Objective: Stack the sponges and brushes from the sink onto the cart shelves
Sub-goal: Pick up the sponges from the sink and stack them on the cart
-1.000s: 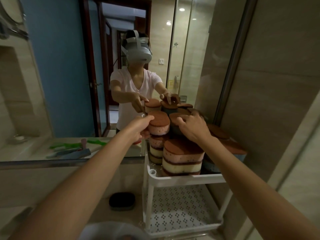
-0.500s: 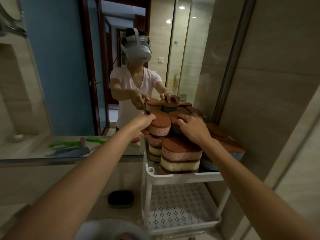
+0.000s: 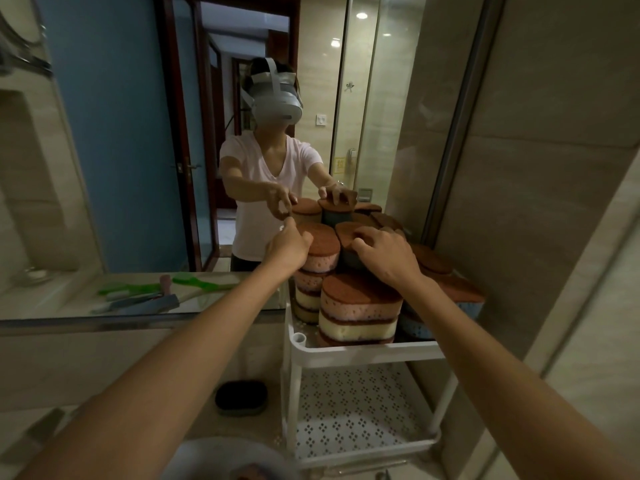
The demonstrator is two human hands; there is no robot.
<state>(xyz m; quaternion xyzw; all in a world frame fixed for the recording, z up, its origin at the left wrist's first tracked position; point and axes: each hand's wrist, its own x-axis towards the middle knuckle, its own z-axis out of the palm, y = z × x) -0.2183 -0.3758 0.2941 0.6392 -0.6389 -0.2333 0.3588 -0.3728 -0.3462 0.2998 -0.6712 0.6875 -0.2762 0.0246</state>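
On the cart's top shelf [image 3: 363, 353], against the mirror [image 3: 121, 168], sponges are piled in columns: the left hand [image 3: 289, 245] is curled against the side of the top pink sponge [image 3: 320, 249], apparently squaring its column, though I cannot tell if it's actually gripping. The right hand [image 3: 384, 254] presses flat, fingers spread, on the dark sponge [image 3: 349, 251] beside it, likely to keep that stack from tipping. Lower shelf [image 3: 360, 414] looks bare, so there's room for brushes.
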